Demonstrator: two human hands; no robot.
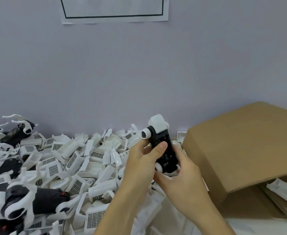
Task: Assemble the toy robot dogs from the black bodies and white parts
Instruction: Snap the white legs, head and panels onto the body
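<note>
Two hands hold one black body up over the pile, tilted w/ its far end leaning left; white head block sits on that far end, round white joint caps at the corners; left hand grips the body's left side, thumb pressed across the black face; right hand curls under and round the near end; below and left, a heap of loose white parts, many w/ grid-patterned faces; assembled dogs, black w/ white legs, lie at the heap's left edge, near and far; cardboard box stands just right of the hands, flap raised; paper sheet on the wall behind.
</note>
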